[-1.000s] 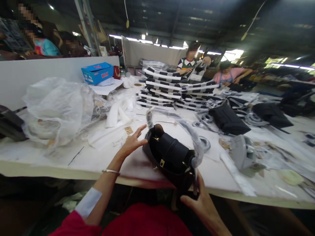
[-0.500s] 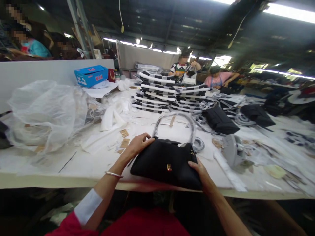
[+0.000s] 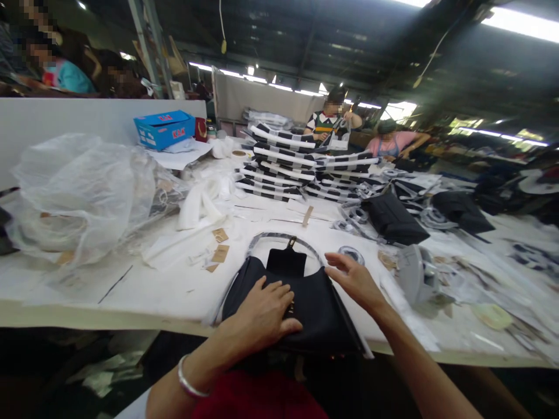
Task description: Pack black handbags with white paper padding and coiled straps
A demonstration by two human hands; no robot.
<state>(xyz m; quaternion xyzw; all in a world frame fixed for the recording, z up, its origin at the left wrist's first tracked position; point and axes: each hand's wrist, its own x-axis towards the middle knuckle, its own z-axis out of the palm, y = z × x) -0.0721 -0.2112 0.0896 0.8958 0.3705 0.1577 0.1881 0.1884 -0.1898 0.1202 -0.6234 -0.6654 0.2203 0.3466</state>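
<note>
The black handbag (image 3: 318,308) lies on the surface (image 3: 148,299), at its near edge, flap (image 3: 286,263) raised. The left hand (image 3: 267,309) rests flat on the bag's front, grasping nothing; the right hand (image 3: 353,278), grip wide, is at the upper corner. Judged step: steadying the bag. The next move calls for clearance around the clasp (image 3: 292,305).

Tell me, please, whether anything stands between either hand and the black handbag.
Nothing visible does. The left hand rests on the black handbag; the right hand is at its upper right corner, though whether it touches is unclear. The coil on the table lies beyond the right hand, out of the way.
</note>
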